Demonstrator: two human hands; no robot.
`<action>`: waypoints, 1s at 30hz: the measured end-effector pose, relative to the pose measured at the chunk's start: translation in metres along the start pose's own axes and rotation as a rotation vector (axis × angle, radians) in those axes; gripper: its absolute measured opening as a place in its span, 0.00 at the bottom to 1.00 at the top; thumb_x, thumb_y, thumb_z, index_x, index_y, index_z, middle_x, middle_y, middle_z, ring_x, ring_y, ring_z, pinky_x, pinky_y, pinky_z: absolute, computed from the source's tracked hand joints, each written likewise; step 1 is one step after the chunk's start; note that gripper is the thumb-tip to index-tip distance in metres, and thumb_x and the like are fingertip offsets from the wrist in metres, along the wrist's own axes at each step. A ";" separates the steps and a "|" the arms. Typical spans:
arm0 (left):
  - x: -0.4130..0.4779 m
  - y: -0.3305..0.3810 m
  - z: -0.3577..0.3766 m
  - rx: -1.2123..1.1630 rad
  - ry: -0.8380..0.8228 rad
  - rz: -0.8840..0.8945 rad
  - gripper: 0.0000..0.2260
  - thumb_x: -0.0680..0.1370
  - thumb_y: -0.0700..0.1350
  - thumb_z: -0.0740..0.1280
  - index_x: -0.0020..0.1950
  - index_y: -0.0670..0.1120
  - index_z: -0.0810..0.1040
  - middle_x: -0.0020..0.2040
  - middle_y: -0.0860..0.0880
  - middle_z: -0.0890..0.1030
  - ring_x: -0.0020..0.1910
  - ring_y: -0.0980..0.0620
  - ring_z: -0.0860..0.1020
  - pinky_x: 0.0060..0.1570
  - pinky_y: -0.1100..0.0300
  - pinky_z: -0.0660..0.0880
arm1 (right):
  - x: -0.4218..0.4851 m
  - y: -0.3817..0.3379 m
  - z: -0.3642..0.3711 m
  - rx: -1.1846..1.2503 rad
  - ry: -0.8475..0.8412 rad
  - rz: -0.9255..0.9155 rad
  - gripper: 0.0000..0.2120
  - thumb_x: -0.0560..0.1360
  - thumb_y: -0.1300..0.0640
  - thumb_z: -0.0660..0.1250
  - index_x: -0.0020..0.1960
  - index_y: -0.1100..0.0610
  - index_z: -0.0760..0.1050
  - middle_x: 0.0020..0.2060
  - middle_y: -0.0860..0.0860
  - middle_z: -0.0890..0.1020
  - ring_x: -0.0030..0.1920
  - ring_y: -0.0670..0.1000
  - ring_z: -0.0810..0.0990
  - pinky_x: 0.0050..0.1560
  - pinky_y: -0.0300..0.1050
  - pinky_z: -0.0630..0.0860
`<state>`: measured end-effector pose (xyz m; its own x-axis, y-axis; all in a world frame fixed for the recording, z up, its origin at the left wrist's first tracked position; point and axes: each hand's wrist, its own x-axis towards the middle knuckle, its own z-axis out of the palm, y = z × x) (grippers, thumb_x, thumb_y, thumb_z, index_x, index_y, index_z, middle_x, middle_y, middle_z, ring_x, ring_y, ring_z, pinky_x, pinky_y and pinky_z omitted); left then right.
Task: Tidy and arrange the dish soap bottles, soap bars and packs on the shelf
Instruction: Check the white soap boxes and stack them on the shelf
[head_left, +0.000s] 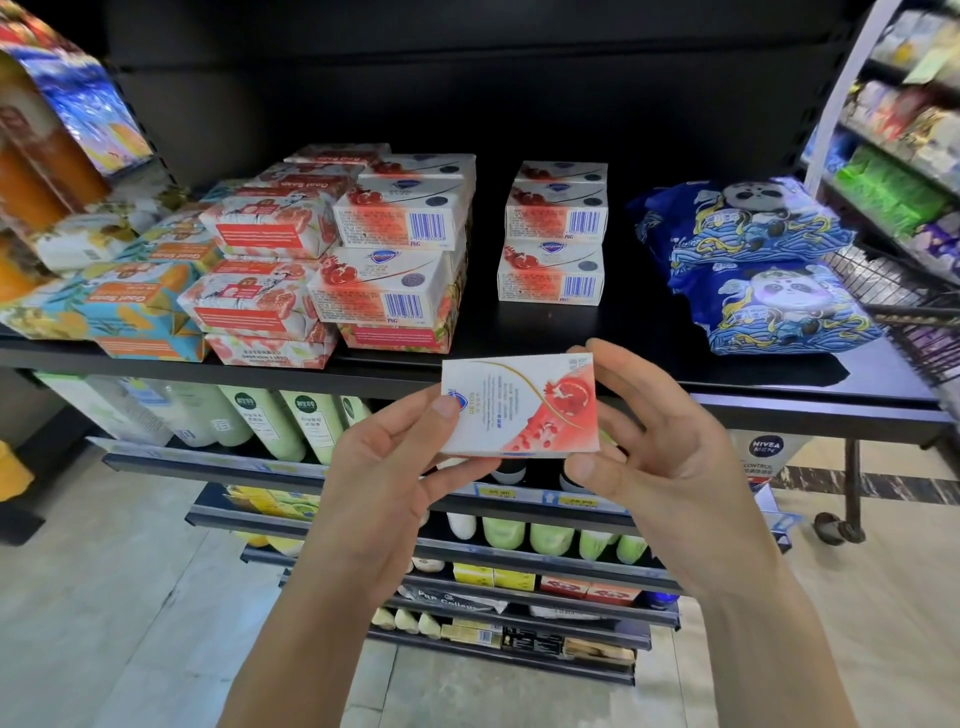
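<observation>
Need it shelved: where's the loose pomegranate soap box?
Head view, centre: soap box held by left hand and right hand before the shelf edge, nearest the three-box stack.

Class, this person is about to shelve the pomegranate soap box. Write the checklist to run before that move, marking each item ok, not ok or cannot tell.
1. Grip: left hand and right hand both pinch the pomegranate soap box: ok.
2. Matching goods found: a stack of three like boxes stands mid-shelf: ok.
3. Bare black shelf in front of that stack: ok.
4. Blue panda packs lie apart from the stack: ok.
5. Held box's barcode side facing as on the stack: cannot tell, it is hidden.
</observation>
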<state>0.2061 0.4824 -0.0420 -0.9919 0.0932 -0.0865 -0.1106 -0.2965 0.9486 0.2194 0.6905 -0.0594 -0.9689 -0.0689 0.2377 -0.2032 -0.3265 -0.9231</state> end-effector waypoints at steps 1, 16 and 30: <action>0.000 0.000 -0.001 0.000 0.001 0.007 0.20 0.75 0.47 0.67 0.63 0.38 0.81 0.57 0.43 0.86 0.58 0.45 0.84 0.55 0.50 0.83 | 0.000 -0.001 0.000 -0.004 0.012 0.016 0.37 0.67 0.64 0.76 0.74 0.56 0.69 0.69 0.51 0.79 0.66 0.55 0.80 0.60 0.46 0.80; -0.003 -0.001 0.000 0.006 -0.003 0.060 0.19 0.75 0.44 0.71 0.66 0.44 0.80 0.56 0.45 0.87 0.57 0.47 0.85 0.56 0.56 0.82 | -0.001 -0.007 0.011 -0.137 0.200 0.058 0.19 0.69 0.55 0.73 0.59 0.56 0.83 0.49 0.51 0.88 0.50 0.50 0.87 0.49 0.37 0.80; -0.007 -0.001 0.001 0.053 -0.049 0.005 0.24 0.78 0.59 0.65 0.61 0.41 0.83 0.57 0.42 0.86 0.61 0.45 0.83 0.65 0.54 0.77 | -0.003 0.004 -0.001 -0.153 0.057 -0.070 0.21 0.73 0.65 0.71 0.66 0.61 0.77 0.59 0.57 0.85 0.64 0.57 0.81 0.62 0.48 0.79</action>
<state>0.2131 0.4832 -0.0421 -0.9879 0.1392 -0.0682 -0.1013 -0.2466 0.9638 0.2216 0.6903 -0.0644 -0.9571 0.0038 0.2897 -0.2856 -0.1810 -0.9411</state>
